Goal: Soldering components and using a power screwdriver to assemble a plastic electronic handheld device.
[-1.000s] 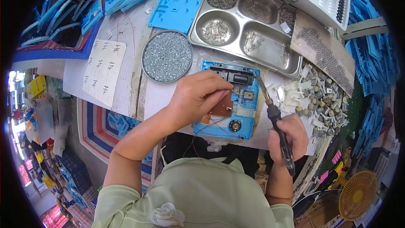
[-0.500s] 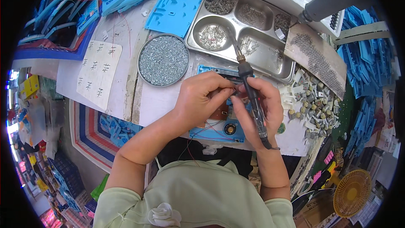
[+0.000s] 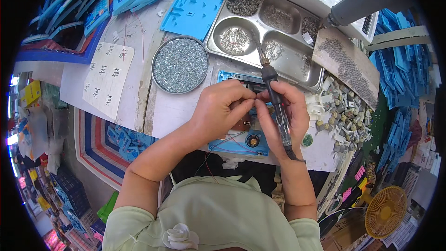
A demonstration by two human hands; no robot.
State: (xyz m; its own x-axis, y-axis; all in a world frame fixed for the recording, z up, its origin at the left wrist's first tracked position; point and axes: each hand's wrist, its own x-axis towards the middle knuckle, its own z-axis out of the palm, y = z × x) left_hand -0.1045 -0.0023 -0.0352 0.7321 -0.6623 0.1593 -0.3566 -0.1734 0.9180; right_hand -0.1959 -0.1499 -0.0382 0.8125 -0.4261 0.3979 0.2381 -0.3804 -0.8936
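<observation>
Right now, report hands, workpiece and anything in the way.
Left hand pinched, contents unclear. Right hand gripping soldering iron, tip toward metal tray. Blue casing below, partly hidden by both hands.

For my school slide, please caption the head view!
Left hand meets right hand, which holds a soldering iron, over a blue case.

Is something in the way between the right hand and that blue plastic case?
Nothing visible stands between the right hand and the blue plastic case beneath. The left hand is close beside it; its soldering iron points toward the steel tray.
</observation>
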